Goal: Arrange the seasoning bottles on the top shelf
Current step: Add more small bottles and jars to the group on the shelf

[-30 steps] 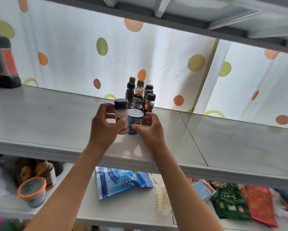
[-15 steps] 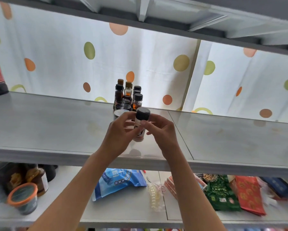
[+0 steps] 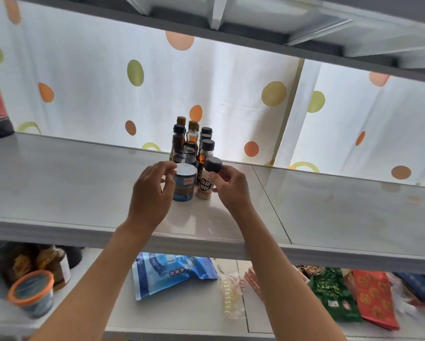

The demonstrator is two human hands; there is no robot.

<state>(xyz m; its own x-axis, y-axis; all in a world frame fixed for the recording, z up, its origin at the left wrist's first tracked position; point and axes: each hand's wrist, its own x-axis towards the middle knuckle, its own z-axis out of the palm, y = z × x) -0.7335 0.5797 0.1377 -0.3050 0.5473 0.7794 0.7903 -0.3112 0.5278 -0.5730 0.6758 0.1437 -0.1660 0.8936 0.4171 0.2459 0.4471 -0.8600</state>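
Glossy white top shelf [image 3: 83, 188], near front edge. My right hand [image 3: 231, 190] pinches tilted white pepper bottle [image 3: 206, 185] by black cap; left hand [image 3: 150, 193] half-curled beside blue-labelled jar [image 3: 184, 182], contact unclear. Risk: tilted bottle slips, topples packed bottle cluster [image 3: 194, 141] behind.

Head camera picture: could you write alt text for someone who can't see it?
A person's right hand grips a tilted white pepper bottle by its black cap on the top shelf, beside a blue-labelled jar that the left hand is near. Behind stand small dark-capped seasoning bottles against a dotted curtain.
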